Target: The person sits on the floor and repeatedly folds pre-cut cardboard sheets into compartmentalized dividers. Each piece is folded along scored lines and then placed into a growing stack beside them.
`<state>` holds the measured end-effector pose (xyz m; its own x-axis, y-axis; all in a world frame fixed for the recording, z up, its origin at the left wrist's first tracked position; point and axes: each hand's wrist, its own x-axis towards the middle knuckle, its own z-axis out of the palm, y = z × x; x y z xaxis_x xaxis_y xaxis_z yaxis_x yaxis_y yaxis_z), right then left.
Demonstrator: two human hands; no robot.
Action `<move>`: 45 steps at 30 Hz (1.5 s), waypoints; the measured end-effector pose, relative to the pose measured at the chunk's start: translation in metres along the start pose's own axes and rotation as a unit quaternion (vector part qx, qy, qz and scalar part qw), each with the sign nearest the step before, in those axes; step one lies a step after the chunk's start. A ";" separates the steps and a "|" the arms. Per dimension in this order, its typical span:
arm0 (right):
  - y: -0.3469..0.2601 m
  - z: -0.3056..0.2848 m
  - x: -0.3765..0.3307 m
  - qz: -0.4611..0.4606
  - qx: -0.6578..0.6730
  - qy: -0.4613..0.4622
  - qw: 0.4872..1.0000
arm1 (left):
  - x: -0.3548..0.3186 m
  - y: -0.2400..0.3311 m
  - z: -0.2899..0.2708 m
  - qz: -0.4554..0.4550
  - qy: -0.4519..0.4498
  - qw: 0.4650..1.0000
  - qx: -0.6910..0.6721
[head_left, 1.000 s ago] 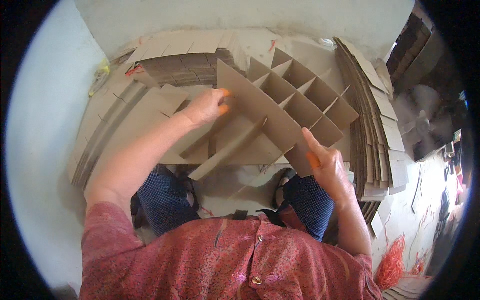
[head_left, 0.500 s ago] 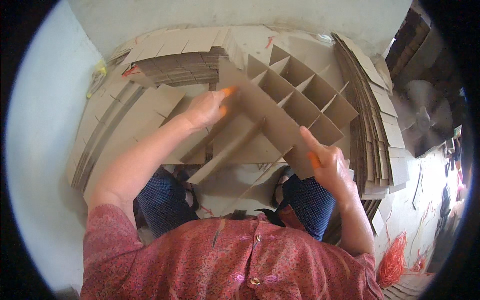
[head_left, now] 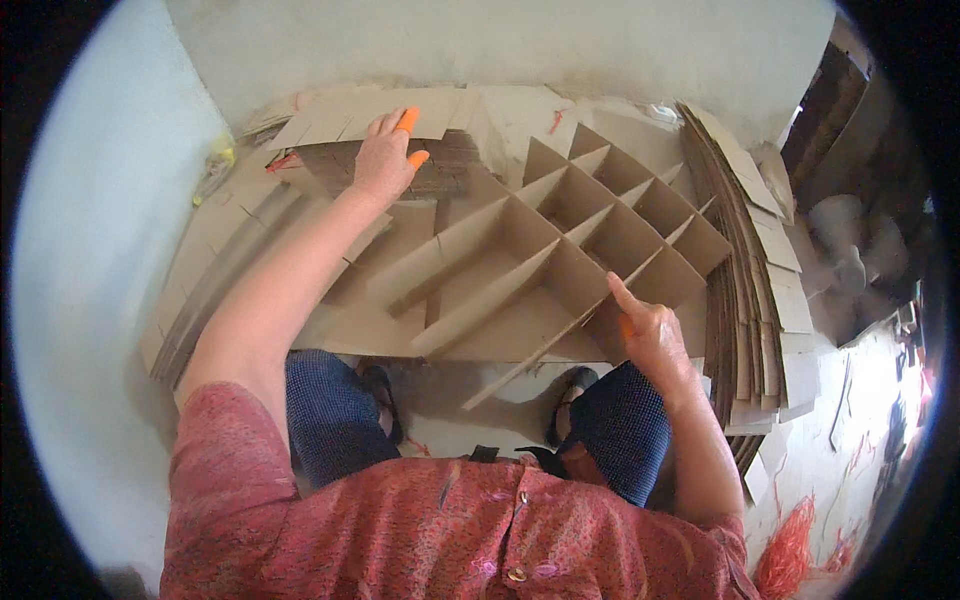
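Note:
A half-built cardboard divider grid of crossed strips lies across the work surface in front of my knees, with square cells at its far right and long loose-ended strips toward the near left. My right hand grips the near right end of its front strip, index finger stretched along the edge and an orange-covered thumb below. At the back left, my left hand is over a stack of slotted cardboard strips. Its fingers, with orange fingertip covers, are stretched, the thumb apart, and I see nothing held in them.
More slotted strips lie in a slanting row at the left. A tall curved stack of cardboard stands close on the right. Beyond it is a fan. Red plastic twine lies at the lower right. A pale wall closes the back.
My left hand has let go of the front strip and moved up and left to the back stack. That strip now sits lower across the long strips. My right hand stays at its end.

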<state>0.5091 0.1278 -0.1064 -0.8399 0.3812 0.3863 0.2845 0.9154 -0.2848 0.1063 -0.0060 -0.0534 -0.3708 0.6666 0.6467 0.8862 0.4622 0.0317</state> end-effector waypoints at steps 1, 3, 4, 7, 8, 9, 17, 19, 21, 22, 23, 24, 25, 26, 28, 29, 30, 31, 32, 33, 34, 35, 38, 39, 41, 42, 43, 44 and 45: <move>-0.002 -0.004 0.006 -0.006 -0.001 -0.003 1.000 | 0.003 -0.019 0.010 0.010 0.013 0.999 0.043; 0.004 -0.007 0.009 -0.002 -0.009 -0.009 1.000 | 0.010 -0.026 0.012 -0.009 -0.018 0.998 0.056; 0.011 -0.007 0.008 0.003 -0.019 -0.011 1.000 | 0.017 -0.022 0.006 -0.041 -0.059 0.997 0.026; 0.001 -0.016 0.016 0.012 -0.064 0.051 0.997 | 0.023 -0.017 -0.015 -0.097 -0.053 0.993 -0.045; -0.010 -0.022 0.015 0.019 -0.078 0.076 0.994 | 0.017 -0.012 -0.023 -0.110 -0.037 0.991 -0.066; -0.022 -0.029 0.021 0.010 -0.061 0.116 0.991 | 0.007 -0.006 -0.031 -0.054 0.012 0.995 -0.087; -0.092 -0.014 0.037 0.294 0.785 0.141 0.527 | -0.105 0.110 -0.088 0.328 0.052 0.911 -0.244; -0.075 -0.011 0.019 0.286 0.467 0.143 0.825 | -0.124 0.113 -0.086 0.296 0.063 0.915 -0.268; -0.066 -0.017 -0.002 0.267 0.251 0.179 0.913 | -0.148 0.099 -0.076 0.195 0.094 0.938 -0.272; -0.062 -0.022 -0.014 0.249 0.137 0.186 0.941 | -0.159 0.088 -0.070 0.122 0.125 0.946 -0.275; -0.066 -0.028 -0.023 0.229 0.033 0.192 0.954 | -0.169 0.072 -0.064 0.049 0.156 0.948 -0.272; -0.080 -0.037 -0.029 0.182 -0.119 0.202 0.955 | -0.184 0.054 -0.051 -0.004 0.160 0.949 -0.273; -0.080 -0.039 -0.036 0.158 -0.066 0.211 0.962 | -0.196 0.042 -0.042 -0.055 0.163 0.946 -0.273; -0.078 -0.042 -0.041 0.134 -0.014 0.219 0.966 | -0.199 0.037 -0.039 -0.119 0.138 0.928 -0.326; -0.084 -0.043 -0.046 0.135 0.124 0.245 0.952 | -0.200 0.031 -0.036 -0.241 0.088 0.871 -0.418; -0.093 -0.038 -0.045 0.160 0.209 0.262 0.928 | -0.199 0.031 -0.035 -0.240 0.091 0.862 -0.437; -0.099 -0.036 -0.045 0.184 0.292 0.277 0.897 | -0.200 0.029 -0.031 -0.246 0.083 0.867 -0.425; -0.098 -0.032 -0.047 0.186 0.287 0.243 0.908 | -0.201 0.025 -0.025 -0.250 0.077 0.874 -0.409; -0.094 -0.028 -0.050 0.187 0.280 0.210 0.918 | -0.203 0.023 -0.021 -0.254 0.071 0.881 -0.394; -0.093 -0.026 -0.051 0.188 0.273 0.175 0.927 | -0.206 0.021 -0.017 -0.263 0.063 0.873 -0.405; -0.096 -0.025 -0.049 0.183 0.275 0.181 0.926 | -0.207 0.021 -0.015 -0.271 0.052 0.866 -0.417; -0.100 -0.023 -0.046 0.179 0.276 0.186 0.926 | -0.208 0.022 -0.013 -0.279 0.041 0.858 -0.428; -0.106 -0.025 -0.043 0.171 0.234 0.189 0.938 | -0.208 0.026 -0.008 -0.290 0.048 0.863 -0.411; -0.107 -0.026 -0.043 0.169 0.212 0.188 0.944 | -0.209 0.024 -0.005 -0.290 0.054 0.864 -0.408; -0.106 -0.023 -0.045 0.176 0.215 0.171 0.945 | -0.208 0.026 -0.002 -0.286 0.060 0.864 -0.410; -0.105 -0.022 -0.046 0.179 0.217 0.163 0.946 | -0.209 0.026 -0.002 -0.296 0.047 0.855 -0.424; -0.104 -0.021 -0.046 0.182 0.243 0.145 0.942 | -0.208 0.026 -0.005 -0.306 0.033 0.847 -0.433; -0.104 -0.022 -0.048 0.176 0.237 0.148 0.944 | -0.209 0.026 -0.006 -0.316 0.020 0.839 -0.443; -0.104 -0.023 -0.049 0.170 0.232 0.150 0.946 | -0.210 0.028 -0.007 -0.312 0.026 0.840 -0.444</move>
<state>0.5314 0.0166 -0.0753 -0.5469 0.7272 0.4149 0.2222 0.6039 -0.7655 0.2106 -0.1370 -0.1832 -0.8472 0.4201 0.3252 0.3912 0.0791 0.9169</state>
